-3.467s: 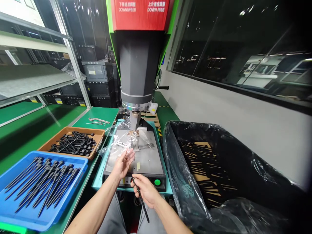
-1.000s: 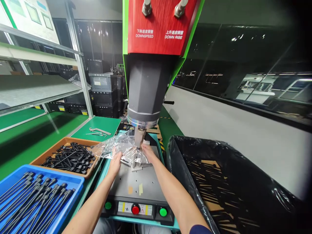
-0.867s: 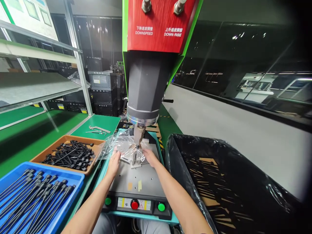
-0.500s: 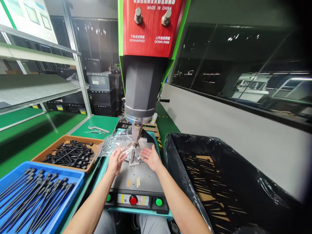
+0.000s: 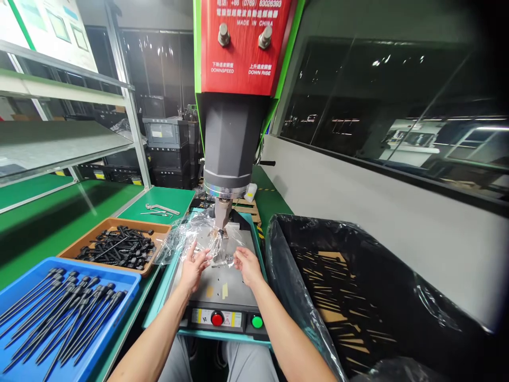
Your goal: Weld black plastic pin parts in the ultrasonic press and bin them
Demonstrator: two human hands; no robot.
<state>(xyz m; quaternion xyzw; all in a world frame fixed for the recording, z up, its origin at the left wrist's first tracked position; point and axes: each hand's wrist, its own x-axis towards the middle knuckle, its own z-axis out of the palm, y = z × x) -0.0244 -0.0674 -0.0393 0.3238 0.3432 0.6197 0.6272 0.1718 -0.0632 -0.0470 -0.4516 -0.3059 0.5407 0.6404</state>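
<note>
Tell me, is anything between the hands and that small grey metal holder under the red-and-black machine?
Yes: crumpled, see-through plastic film hangs around and partly in front of the small grey metal holder, between it and the left hand. The film comes close to the right hand too; whether they touch, I can't tell.

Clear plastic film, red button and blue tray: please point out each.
Clear plastic film (image 5: pixel 182 240), head view: crumpled left part.
Red button (image 5: pixel 217 318), head view: cap's centre.
Blue tray (image 5: pixel 130 300), head view: right wall.

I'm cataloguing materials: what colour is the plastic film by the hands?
The film is clear; see head view.
</note>
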